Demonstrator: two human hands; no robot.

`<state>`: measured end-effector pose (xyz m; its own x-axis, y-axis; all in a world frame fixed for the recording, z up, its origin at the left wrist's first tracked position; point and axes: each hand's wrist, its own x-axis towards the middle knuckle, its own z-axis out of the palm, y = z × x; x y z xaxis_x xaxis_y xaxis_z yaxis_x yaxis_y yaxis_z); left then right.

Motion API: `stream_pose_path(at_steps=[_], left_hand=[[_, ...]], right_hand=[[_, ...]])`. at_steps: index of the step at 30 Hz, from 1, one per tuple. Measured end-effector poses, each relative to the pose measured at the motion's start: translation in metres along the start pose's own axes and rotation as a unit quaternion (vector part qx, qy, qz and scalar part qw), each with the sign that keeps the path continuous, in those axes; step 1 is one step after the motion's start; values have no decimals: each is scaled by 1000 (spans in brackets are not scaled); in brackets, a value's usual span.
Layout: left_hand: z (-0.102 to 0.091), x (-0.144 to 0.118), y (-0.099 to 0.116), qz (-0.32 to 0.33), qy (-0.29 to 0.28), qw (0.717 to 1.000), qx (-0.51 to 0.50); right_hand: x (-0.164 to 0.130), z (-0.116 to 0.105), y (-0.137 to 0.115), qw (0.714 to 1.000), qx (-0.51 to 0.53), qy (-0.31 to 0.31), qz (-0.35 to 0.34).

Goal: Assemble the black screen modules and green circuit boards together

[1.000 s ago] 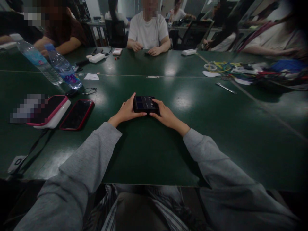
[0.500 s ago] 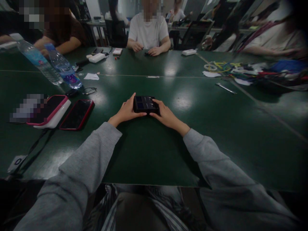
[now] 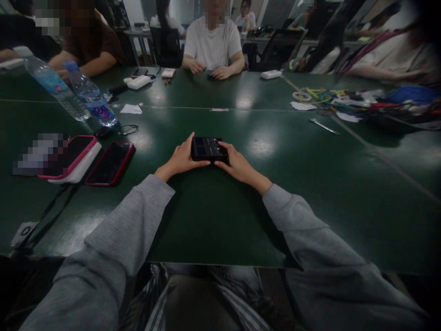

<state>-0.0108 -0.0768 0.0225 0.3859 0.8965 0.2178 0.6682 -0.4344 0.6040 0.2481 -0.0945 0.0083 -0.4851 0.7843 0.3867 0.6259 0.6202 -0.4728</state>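
Note:
A small black box-shaped device (image 3: 206,149) with dark panels and small knobs or switches on its top sits between my hands, at the middle of the green table (image 3: 213,216). My left hand (image 3: 182,156) grips its left side, the thumb along the near edge. On the right, my right hand (image 3: 232,161) clasps the other end, with fingers over the top near the knobs and the thumb at the front edge. The far side of the device and its underside are hidden.
Phones, one in a red case (image 3: 110,163), and two water bottles (image 3: 93,96) stand at left. A wrench (image 3: 324,126) and a heap of tangled cables (image 3: 344,99) lie at right. Across the table a person in a white shirt (image 3: 213,43) handles a small dark item.
My hands and the black device stay where they were. In the background, a person behind the far table has shifted posture.

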Motion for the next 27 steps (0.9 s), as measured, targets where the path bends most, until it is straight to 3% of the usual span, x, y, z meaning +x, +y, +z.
stream_pose_path(at_steps=[27], left_hand=[[1, 1, -3, 4, 6, 1000, -7]], right_hand=[[0, 0, 2, 1000, 0, 1, -3]])
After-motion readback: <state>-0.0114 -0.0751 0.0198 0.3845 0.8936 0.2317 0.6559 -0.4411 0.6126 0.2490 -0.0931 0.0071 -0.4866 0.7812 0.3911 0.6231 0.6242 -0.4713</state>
